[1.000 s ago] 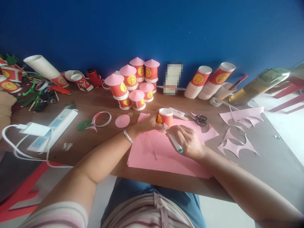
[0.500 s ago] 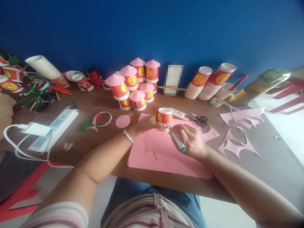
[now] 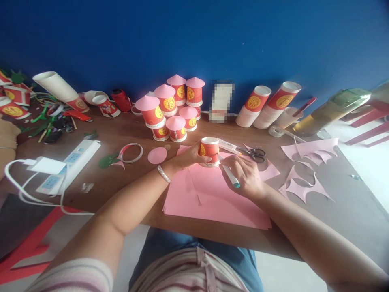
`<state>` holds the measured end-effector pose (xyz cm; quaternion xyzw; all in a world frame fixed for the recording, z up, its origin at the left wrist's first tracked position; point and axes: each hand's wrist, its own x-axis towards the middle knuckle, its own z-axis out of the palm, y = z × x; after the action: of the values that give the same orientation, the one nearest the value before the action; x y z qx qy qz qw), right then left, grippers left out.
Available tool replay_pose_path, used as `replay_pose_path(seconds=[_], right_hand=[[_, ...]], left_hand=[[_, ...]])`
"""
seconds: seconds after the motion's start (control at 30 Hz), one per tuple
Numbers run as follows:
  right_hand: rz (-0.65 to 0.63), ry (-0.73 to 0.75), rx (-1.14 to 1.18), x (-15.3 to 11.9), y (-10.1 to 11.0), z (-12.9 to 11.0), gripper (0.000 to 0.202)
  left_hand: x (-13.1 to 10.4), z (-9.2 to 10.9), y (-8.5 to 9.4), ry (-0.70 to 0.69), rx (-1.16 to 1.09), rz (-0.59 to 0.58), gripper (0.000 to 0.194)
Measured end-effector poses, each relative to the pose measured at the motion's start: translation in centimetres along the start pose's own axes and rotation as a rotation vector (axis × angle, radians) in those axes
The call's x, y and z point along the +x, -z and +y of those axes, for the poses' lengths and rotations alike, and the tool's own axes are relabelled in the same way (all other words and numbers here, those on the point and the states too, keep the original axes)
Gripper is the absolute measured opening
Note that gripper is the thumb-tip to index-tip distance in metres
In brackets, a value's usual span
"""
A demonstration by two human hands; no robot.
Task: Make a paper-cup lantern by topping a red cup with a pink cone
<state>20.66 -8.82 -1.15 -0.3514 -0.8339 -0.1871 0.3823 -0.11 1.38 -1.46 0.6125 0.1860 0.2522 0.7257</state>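
The background is filled by a blue painted wall (image 3: 121,40), in front of which a brown wooden counter (image 3: 118,129) is set. Near the counter's front edge, pink paper sheets (image 3: 209,198) are spread in an overlapping pile. At the right, a translucent bottle with a yellowish lower part (image 3: 331,110) is seen tilted, and beside it two leaning stacks of red-and-white paper cups (image 3: 253,106) are placed near the wall. At the left, a long white power strip (image 3: 71,164) is laid, with a white charger plugged in. In the middle rear, a cluster of red paper cups topped with pink paper cones (image 3: 165,101) is arranged, some of them stacked in pairs. By the left hand (image 3: 193,156), closed around its left side, a red-and-white paper cup with a gold emblem (image 3: 209,152) is held above the pink sheets, white round end up. By the right hand (image 3: 244,172), curled shut, a slim white marker with a teal end (image 3: 231,177) is gripped; its tip is brought to the cup's right side, though contact cannot be made out. Behind the right hand, black-handled scissors (image 3: 254,153) are laid, and left of the sheets a small pink paper disc (image 3: 157,155) is seen.
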Motion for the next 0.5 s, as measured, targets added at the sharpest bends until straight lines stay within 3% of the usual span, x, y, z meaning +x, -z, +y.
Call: replay_pose_path(seconds=[0.37, 0.5], right_hand=[[0.048, 0.022, 0.061, -0.05, 0.22, -0.14, 0.026], [0.000, 0.070, 0.095, 0.30, 0.48, -0.75, 0.023]], left_hand=[[-0.10, 0.09, -0.05, 0.009, 0.029, 0.037, 0.049], [-0.05, 0.22, -0.25, 0.001, 0.080, 0.030, 0.048]])
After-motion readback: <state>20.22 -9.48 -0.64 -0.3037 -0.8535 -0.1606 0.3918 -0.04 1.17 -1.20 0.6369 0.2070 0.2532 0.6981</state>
